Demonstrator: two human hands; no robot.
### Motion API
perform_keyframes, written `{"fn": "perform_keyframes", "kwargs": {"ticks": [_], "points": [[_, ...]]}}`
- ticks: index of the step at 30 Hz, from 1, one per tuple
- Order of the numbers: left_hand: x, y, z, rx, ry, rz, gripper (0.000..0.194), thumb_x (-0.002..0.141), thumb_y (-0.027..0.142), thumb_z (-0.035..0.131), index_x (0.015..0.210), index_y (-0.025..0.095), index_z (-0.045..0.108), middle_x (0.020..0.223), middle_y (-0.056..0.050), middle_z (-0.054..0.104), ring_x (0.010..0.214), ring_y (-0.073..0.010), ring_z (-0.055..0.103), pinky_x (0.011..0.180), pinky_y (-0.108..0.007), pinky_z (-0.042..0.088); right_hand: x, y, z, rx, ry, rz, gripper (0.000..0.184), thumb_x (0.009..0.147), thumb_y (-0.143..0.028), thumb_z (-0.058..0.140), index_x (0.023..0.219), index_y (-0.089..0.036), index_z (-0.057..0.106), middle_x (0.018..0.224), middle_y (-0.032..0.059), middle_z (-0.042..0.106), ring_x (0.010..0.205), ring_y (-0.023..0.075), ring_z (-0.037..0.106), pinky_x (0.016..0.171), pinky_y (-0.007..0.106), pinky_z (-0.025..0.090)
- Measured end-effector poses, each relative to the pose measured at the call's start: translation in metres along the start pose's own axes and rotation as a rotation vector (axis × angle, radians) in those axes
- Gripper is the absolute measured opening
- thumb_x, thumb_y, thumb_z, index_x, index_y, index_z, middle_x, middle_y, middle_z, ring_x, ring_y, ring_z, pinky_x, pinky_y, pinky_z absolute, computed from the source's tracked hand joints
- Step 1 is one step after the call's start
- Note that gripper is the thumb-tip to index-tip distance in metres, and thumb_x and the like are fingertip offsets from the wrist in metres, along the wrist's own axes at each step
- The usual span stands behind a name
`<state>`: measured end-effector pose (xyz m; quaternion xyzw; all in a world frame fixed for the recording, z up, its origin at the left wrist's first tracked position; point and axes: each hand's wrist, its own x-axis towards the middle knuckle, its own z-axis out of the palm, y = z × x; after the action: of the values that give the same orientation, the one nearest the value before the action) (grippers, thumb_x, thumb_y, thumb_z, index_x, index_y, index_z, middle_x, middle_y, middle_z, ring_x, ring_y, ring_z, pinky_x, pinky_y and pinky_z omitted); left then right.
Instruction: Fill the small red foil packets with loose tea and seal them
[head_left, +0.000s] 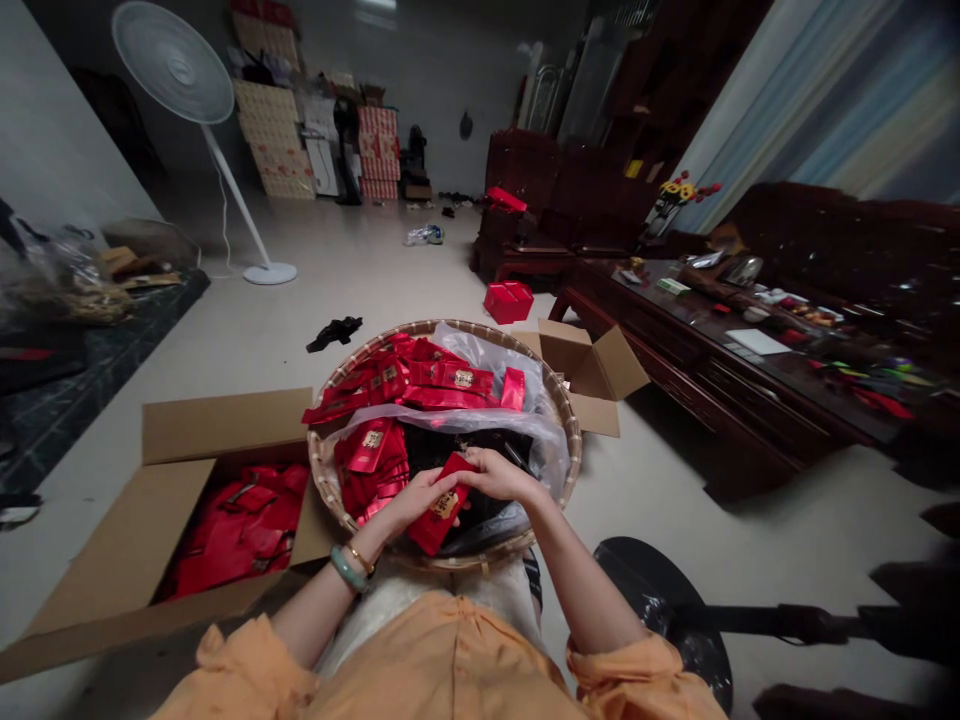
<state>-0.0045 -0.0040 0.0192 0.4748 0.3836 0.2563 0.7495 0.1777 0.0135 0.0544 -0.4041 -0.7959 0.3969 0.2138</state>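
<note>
A round woven basket rests on my lap, holding several red foil packets and a clear plastic bag of dark loose material. My left hand and my right hand meet over the basket's near side. Both are closed on one red packet with a gold label, held upright between them. The left wrist wears a green bangle and a thin bracelet.
An open cardboard box of red packets sits at my left. A smaller open box lies beyond the basket. A dark wooden table with clutter runs along the right. A white standing fan stands far left. A black stool sits near right.
</note>
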Motion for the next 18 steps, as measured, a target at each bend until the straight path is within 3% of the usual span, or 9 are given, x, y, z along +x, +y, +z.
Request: {"fn": "perform_keyframes", "kwargs": {"ticks": [8,14,18], "points": [[0.003,0.000,0.005,-0.142,0.037,0.048,0.051,0.068,0.049,0.069,0.100,0.012,0.056,0.085,-0.010,0.070,0.064,-0.0201,0.068,0.056,-0.024,0.049,-0.003,-0.002,0.003,0.124,0.236,0.193,0.012,0.073,-0.025,0.063,0.076,-0.016,0.070,0.066,-0.0002,0.062,0.057,0.0115,0.053,0.052,0.020,0.039],[0.009,-0.005,0.009,-0.176,0.210,0.092,0.049,0.067,0.054,0.067,0.091,0.012,0.059,0.074,-0.006,0.068,0.060,-0.0173,0.066,0.053,-0.023,0.047,0.001,0.008,0.012,0.292,0.390,0.192,0.050,0.065,-0.024,0.069,0.114,-0.020,0.061,0.078,-0.0007,0.065,0.064,0.0115,0.056,0.059,0.022,0.045],[0.011,-0.007,0.012,-0.194,0.291,0.148,0.051,0.065,0.053,0.068,0.094,0.011,0.061,0.071,-0.004,0.068,0.060,-0.0150,0.063,0.056,-0.023,0.047,0.001,0.016,0.018,0.412,0.403,0.274,0.030,0.063,-0.034,0.071,0.085,-0.014,0.068,0.065,-0.0003,0.063,0.054,0.0102,0.053,0.052,0.022,0.043]]}}
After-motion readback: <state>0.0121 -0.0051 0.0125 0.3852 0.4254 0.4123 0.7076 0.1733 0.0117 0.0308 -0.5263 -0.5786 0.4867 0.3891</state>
